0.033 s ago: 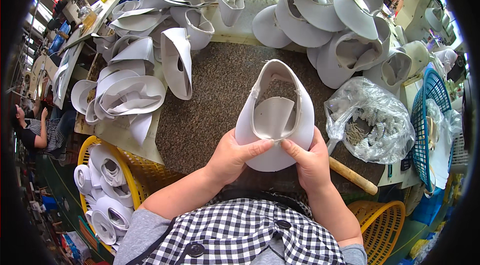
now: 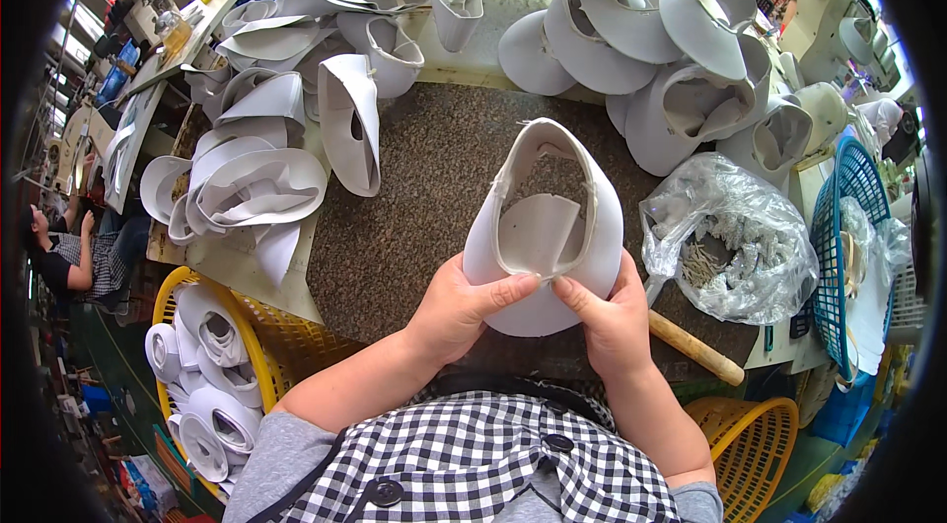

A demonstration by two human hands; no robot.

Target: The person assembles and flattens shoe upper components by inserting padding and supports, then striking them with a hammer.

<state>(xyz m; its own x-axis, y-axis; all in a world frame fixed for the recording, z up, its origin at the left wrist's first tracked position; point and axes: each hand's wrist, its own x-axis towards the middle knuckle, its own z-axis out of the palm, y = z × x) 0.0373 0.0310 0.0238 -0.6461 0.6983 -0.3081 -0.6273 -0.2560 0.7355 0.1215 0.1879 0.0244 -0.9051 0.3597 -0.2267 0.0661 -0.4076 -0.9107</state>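
Observation:
Both my hands hold one white shoe upper [image 2: 540, 316] above the front of the dark speckled slab [image 2: 395, 257]. My left hand [image 2: 449, 311] grips its near left side, and my right hand [image 2: 617, 316] grips the near right side. The two thumbs press close together on the near rim of its oval opening, while the other fingers are wrapped beneath and mostly hidden. Through that opening a pale flap of the upper shows, with the slab visible beyond it. Small rough tufts stick out along the rim.
White uppers [image 2: 261, 187] lie heaped at left; more uppers [image 2: 617, 30] are stacked at back right. A clear plastic bag [image 2: 730, 237] of small grey bits sits right, beside a wooden handle [image 2: 695, 347]. A yellow basket [image 2: 258, 355] of rolled white pieces and a blue basket [image 2: 838, 257] flank the table.

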